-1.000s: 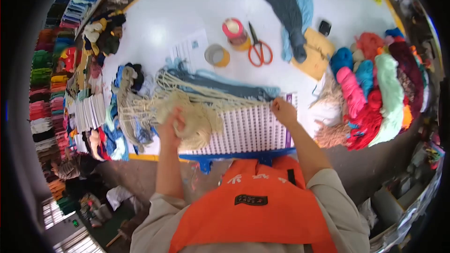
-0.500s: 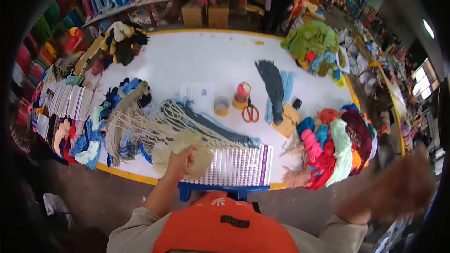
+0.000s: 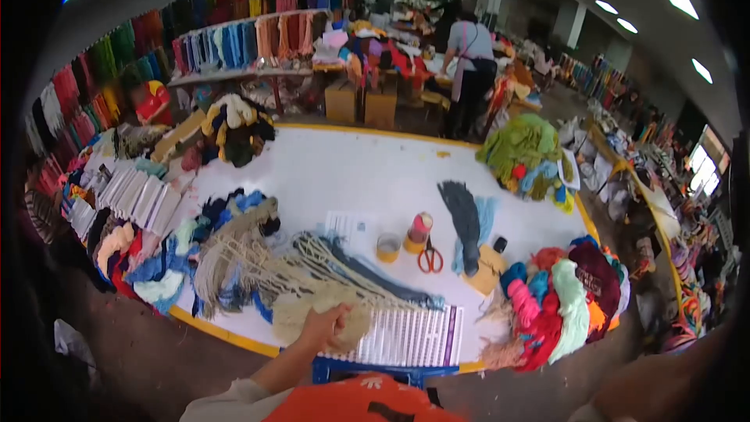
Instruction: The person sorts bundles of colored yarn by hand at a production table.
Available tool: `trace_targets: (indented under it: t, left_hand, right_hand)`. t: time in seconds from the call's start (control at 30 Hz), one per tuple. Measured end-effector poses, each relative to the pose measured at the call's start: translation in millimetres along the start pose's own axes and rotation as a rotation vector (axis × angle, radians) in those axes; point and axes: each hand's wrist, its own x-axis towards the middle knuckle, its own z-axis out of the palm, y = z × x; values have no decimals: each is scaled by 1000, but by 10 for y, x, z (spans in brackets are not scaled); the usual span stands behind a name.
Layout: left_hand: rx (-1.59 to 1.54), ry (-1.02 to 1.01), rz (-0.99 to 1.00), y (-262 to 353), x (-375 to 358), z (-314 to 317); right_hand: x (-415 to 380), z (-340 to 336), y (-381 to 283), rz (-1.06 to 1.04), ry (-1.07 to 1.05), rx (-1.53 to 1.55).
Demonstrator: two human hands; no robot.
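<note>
My left hand point(image 3: 328, 328) is closed at the near edge of the table, fingers curled on a bundle of cream yarn point(image 3: 301, 316). Long loose strands run from this bundle to the left and back, across beige yarn point(image 3: 226, 266) and a dark grey-blue skein point(image 3: 367, 277). Right beside the hand lies a white sheet with rows of small marks and a purple stripe point(image 3: 410, 336). Low at the right edge, my right hand point(image 3: 664, 383) is a dark blur away from the table; its fingers cannot be made out.
Orange-handled scissors point(image 3: 430, 259), a tape roll point(image 3: 387, 247) and a pink spool point(image 3: 419, 227) stand mid-table. Dark grey yarn point(image 3: 459, 219) lies right of them. Coloured skeins point(image 3: 570, 297) crowd the right corner; green yarn point(image 3: 519, 144) is behind. A person point(image 3: 469, 62) stands beyond the table.
The view has tilted up, so the table sits lower and more of the room shows. My left hand stays on the cream yarn. My right hand has dropped lower in the view.
</note>
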Motion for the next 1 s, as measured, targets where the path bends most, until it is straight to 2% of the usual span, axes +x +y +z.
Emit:
trace_targets:
  t: [0.07, 0.13, 0.17, 0.23, 0.3, 0.33, 0.4, 0.63, 0.73, 0.83, 1.0]
  left_hand:
    - [375, -99, 312, -214, 142, -208]
    - [151, -54, 140, 0, 56, -37]
    - [-199, 65, 146, 180, -264, 367]
    - [414, 111, 14, -54, -117, -62]
    - [-5, -12, -172, -99, -94, -3]
    - [-25, -21, -153, -127, 41, 56]
    - [72, 6, 83, -244, 112, -5]
    - [19, 48, 110, -262, 73, -4]
    - [8, -12, 119, -135, 84, 133]
    - [-50, -54, 34, -124, 18, 256]
    - [14, -148, 91, -182, 87, 394]
  right_hand:
    - [191, 29, -9, -65, 39, 27]
    - [308, -50, -25, -118, 117, 14]
    - [145, -112, -51, -81, 143, -12]
    - [-563, -291, -207, 149, 93, -89]
    - [-786, -449, -337, 256, -25, -129]
    - [-713, -432, -328, 235, -40, -119]
    - [-707, -319, -257, 243, -80, -74]
    - [-1453, 245, -28, 511, -290, 158]
    - [-1545, 186, 26, 538, -273, 155]
    - [-1590, 10, 61, 564, -276, 119]
    - [-1644, -187, 35, 613, -311, 97]
